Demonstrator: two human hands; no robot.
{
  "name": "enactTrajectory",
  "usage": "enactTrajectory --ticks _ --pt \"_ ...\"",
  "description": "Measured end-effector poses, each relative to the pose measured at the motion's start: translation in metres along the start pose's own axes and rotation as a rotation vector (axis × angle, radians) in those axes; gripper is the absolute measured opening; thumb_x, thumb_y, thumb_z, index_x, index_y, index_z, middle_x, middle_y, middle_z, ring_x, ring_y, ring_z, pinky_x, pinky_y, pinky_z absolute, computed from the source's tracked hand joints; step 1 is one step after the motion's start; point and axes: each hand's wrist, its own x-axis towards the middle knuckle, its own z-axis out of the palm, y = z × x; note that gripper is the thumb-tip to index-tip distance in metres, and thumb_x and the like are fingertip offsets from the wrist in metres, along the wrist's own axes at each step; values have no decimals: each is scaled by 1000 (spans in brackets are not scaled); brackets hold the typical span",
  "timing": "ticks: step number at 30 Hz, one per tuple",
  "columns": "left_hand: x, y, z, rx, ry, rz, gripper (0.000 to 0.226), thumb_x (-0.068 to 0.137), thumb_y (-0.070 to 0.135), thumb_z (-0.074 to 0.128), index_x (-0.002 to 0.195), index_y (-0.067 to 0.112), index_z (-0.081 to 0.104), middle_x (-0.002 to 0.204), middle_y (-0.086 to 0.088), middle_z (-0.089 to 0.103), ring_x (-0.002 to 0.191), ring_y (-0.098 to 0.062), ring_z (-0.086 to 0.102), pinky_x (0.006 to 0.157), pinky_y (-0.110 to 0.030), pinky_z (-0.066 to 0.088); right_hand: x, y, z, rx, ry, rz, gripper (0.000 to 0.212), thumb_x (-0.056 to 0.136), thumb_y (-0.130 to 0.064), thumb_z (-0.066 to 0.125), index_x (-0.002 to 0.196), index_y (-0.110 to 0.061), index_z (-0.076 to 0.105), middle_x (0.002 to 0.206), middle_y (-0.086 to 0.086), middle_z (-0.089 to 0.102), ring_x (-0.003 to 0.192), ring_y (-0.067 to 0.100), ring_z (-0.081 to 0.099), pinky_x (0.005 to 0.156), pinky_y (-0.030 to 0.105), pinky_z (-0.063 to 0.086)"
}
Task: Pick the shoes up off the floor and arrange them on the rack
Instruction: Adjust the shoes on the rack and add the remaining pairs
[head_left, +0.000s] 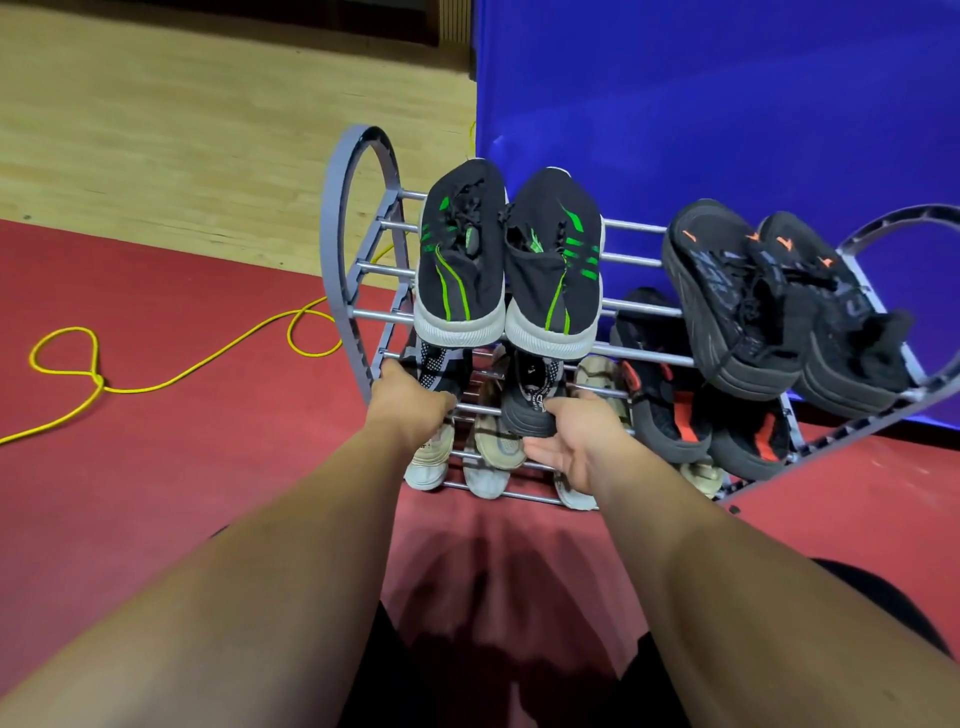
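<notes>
A grey metal shoe rack with round end frames stands against a blue wall. On its middle tier sits a black pair with white dotted trim. My left hand grips the heel of the left shoe of that pair. My right hand cups the heel of the right shoe, thumb on top and fingers below. The top tier holds a black-and-green pair and a black pair with orange marks. A black-and-red pair rests on the middle tier at the right. Beige shoes fill the bottom tier.
The rack stands on red carpet, with wooden floor beyond it to the left. A yellow cable loops over the carpet left of the rack. My knees in dark shorts are at the bottom edge.
</notes>
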Motion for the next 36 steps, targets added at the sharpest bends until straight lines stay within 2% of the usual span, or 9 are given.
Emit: enactTrajectory --ticks 6,9,11,14,17,20,25,30,36 --pt "-1 6 -3 -310 -46 -77 27 88 1 56 101 19 42 99 -17 61 79 -31 61 71 -45 56 -13 -6 -2 -214 20 11 29 102 -36 52 128 -22 53 109 15 65 75 33 71 53 36 61" --pt "-12 13 -16 -485 -59 -120 28 94 -3 48 106 22 44 100 -13 61 73 -28 67 59 -32 48 -27 -16 -11 -435 107 -122 26 98 -35 55 119 -20 57 91 11 63 67 32 65 62 43 63" --pt "-19 13 -29 -562 -78 -179 28 95 -1 50 117 17 49 105 -17 66 66 -23 72 47 -24 48 -35 -23 -19 -709 168 -276 27 91 -37 57 110 -17 61 95 12 69 73 35 69 71 47 63" --pt "-37 10 -51 -613 -90 -276 12 95 5 53 106 7 57 81 -14 72 46 -12 64 41 -19 45 -48 -29 -26 -892 126 -395 32 79 -41 56 95 -16 66 94 12 74 87 37 71 82 46 61" --pt "-55 7 -71 -641 -107 -281 9 91 3 52 96 6 59 63 -10 70 42 -11 64 38 -16 45 -59 -28 -32 -914 49 -459 21 78 -33 57 75 -13 64 70 5 70 73 32 68 78 49 61" --pt "-71 3 -90 -665 -82 -270 10 85 5 51 91 8 59 61 -7 65 43 -14 60 35 -15 40 -74 -19 -36 -866 5 -478 21 75 -36 55 64 -19 58 57 1 62 60 26 61 74 53 61" --pt "-97 -5 -123 -610 4 -227 6 78 9 50 78 9 57 48 -8 53 41 -17 43 43 -19 32 -110 -2 -36 -754 -55 -437 25 87 -31 59 82 -8 67 69 5 69 68 32 75 75 51 61" --pt "-110 -7 -146 -629 67 -196 4 76 11 49 78 15 49 57 -5 45 44 -16 33 42 -18 23 -135 2 -36 -455 -93 -361 16 101 -24 56 97 -11 64 87 10 61 64 20 58 54 29 50" --pt "-116 -4 -154 -622 -52 -190 24 61 21 52 85 17 55 62 -3 53 37 -15 36 42 -16 24 -157 -1 -37 -198 -204 -182 39 100 -56 53 114 -22 67 105 5 78 87 26 74 76 40 61"
